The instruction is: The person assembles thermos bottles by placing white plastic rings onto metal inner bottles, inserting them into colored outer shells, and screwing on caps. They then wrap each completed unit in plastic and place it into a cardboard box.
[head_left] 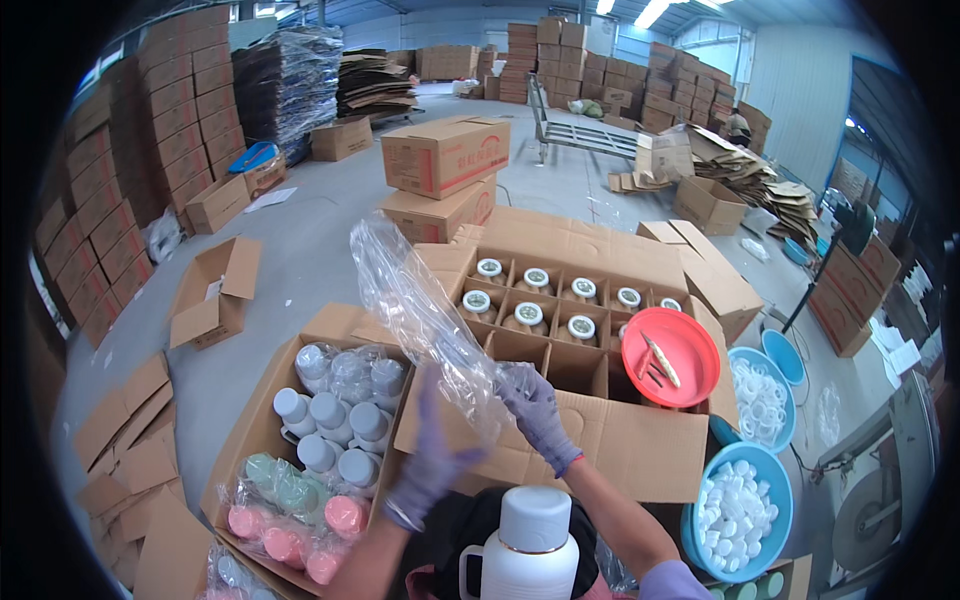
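Observation:
My right hand point(540, 412), in a grey-purple glove, is closed on the gathered end of a clear plastic bag point(405, 290). The bag stretches up and to the left over the boxes. Lower left of it, my left hand point(428, 468) is gloved too, slightly blurred, with thumb and fingers apart and nothing visible in it. Close to my body stands a white thermos jug point(530, 560) with a grey-blue cap and a side handle. At the left, an open carton point(222, 470) contains several similar jugs with grey, green and pink caps, some in clear bags.
Ahead, a divided carton point(625, 430) contains several round-capped bottles point(528, 316). A red basin point(703, 345) with small tools rests on its right side. Blue basins of white rings point(758, 400) and white caps point(738, 512) stand at right. Stacked cartons point(445, 158) lie beyond.

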Demonstrator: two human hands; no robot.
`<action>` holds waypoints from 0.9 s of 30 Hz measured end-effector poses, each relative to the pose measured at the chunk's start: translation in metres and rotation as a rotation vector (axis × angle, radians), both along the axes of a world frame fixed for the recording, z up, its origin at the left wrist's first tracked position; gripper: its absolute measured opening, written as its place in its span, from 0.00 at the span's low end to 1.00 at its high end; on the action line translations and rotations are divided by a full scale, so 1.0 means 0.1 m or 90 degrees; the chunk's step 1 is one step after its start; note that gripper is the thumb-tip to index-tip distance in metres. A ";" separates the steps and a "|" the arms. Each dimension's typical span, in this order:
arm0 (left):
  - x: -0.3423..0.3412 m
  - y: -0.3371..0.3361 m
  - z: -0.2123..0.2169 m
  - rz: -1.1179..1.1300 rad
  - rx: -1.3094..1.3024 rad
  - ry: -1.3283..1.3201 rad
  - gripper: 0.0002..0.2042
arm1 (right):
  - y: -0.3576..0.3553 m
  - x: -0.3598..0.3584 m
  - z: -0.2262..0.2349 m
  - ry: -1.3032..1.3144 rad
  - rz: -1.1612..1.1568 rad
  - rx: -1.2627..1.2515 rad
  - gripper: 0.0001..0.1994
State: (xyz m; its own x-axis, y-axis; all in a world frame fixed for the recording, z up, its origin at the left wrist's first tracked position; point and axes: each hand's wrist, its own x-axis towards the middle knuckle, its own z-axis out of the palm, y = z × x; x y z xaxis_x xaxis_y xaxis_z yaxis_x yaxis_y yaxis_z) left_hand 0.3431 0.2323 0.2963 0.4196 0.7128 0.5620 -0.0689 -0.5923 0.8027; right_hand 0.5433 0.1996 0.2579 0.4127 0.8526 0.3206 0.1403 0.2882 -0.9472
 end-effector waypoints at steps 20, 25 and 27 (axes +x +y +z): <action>-0.86 -2.13 -1.04 -0.039 -0.626 0.006 0.20 | -3.78 -0.66 -0.66 -0.456 0.178 -0.140 0.10; -1.16 -2.36 -0.93 -0.058 -0.556 0.009 0.16 | -3.83 -0.79 -0.76 -0.393 0.289 -0.223 0.11; -1.13 -2.31 -0.82 -0.062 -0.390 -0.084 0.13 | -3.68 -0.86 -0.76 -0.403 0.299 -0.220 0.19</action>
State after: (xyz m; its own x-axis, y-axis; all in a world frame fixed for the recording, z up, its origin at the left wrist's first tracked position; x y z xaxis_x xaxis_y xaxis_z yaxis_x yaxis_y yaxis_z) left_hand 0.2298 0.0012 0.2140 0.4540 0.8835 0.1158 -0.2205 -0.0145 0.9753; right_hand 0.4569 -0.1679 0.1817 -0.1761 0.9824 0.0619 0.6108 0.1584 -0.7758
